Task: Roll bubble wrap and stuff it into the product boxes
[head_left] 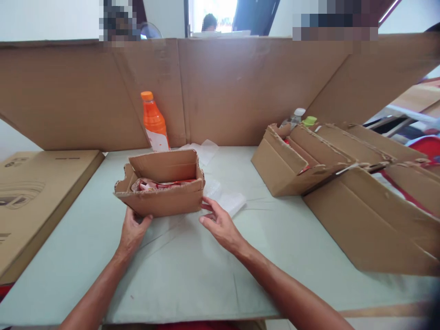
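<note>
Here at the left of centre is the small open brown cardboard box (168, 203), its torn rim facing up and red-and-white wrapped packets (151, 185) lying inside. The left hand (135, 228) is clamped on its lower left corner, thumb by the front bottom edge, fingers mostly hidden. Over on the other side, the right hand (220, 223) has its fingertips at the lower right corner, thumb and fingers well apart. Whether the box touches the pale green tabletop (192, 284), I can't tell.

Just behind it stands an orange plastic bottle with an orange cap (153, 120), its lower part cut off from view by the box. Crumpled translucent plastic sheeting (231, 202) lies beside the right hand, near the centre of the frame. Across to the right, larger open brown cardboard boxes (367, 220) crowd together, and a big flat printed carton (44, 197) fills the left edge. A wide brown cardboard panel (237, 91) spans the top.
</note>
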